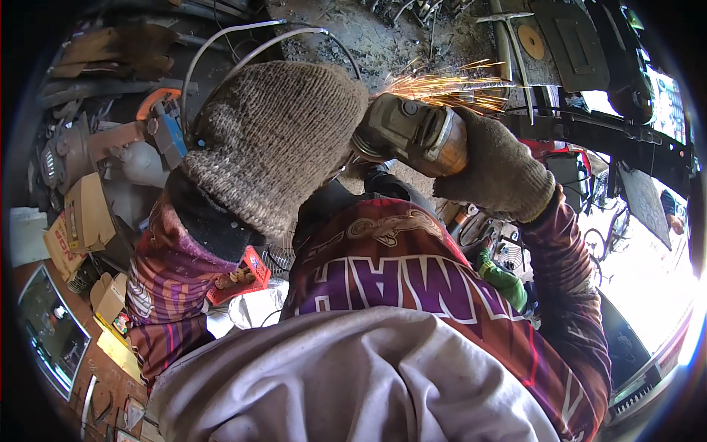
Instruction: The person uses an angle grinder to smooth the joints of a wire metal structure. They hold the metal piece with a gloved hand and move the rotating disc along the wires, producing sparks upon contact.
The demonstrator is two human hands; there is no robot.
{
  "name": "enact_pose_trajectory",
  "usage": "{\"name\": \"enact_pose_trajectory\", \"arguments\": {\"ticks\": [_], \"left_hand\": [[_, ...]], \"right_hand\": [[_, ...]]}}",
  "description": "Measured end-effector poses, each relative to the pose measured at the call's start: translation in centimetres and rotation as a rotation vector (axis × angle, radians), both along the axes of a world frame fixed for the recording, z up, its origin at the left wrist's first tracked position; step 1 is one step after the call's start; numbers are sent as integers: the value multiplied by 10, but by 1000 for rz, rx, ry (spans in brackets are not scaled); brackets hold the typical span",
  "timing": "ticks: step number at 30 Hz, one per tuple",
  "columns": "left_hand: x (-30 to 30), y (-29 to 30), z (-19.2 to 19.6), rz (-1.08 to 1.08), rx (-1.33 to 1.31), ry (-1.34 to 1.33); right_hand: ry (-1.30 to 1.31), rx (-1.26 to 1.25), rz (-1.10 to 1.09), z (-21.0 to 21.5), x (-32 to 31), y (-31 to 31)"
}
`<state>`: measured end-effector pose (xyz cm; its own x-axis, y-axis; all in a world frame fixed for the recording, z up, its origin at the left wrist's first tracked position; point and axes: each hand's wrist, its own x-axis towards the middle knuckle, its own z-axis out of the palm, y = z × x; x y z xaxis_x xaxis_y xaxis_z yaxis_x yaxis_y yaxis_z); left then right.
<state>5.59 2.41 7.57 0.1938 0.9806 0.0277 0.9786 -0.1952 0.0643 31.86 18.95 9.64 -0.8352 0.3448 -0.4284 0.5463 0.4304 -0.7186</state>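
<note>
An angle grinder (412, 131) with a worn metal head is held in my right hand (497, 166), its brown knitted glove wrapped round the tool's body. Bright sparks (453, 87) stream to the right from the far side of the grinder's head. My left hand (283, 132), in a thick knitted glove, looms large just left of the grinder. It looks closed in a rounded fist, with the fingertips turned away from sight. Whatever it grips is hidden, as are the grinder's disc edge and the spot being ground.
Beyond my hands lies a dirty work surface (331, 18) with a T-shaped metal bar (517, 66) and a round tan disc (530, 42). Cables (254, 50) loop behind my left glove. Cardboard boxes (88, 214) stand at left; a red basket (258, 267) sits below my left arm.
</note>
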Motion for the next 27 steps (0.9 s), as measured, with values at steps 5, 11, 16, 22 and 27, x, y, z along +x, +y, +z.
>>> {"name": "enact_pose_trajectory", "arguments": {"ticks": [5, 11, 16, 22, 27], "left_hand": [[0, 2, -1, -5, -1, 0], [1, 1, 0, 0, -5, 0], [1, -1, 1, 13, -5, 3], [0, -1, -2, 6, 4, -1], [1, -6, 3, 22, 7, 10]], "right_hand": [[-212, 110, -4, 3, 6, 1], [-208, 159, 31, 5, 2, 0], [-162, 185, 53, 6, -6, -3], [-95, 158, 49, 2, -8, -9], [-105, 164, 82, 13, -15, -13]]}}
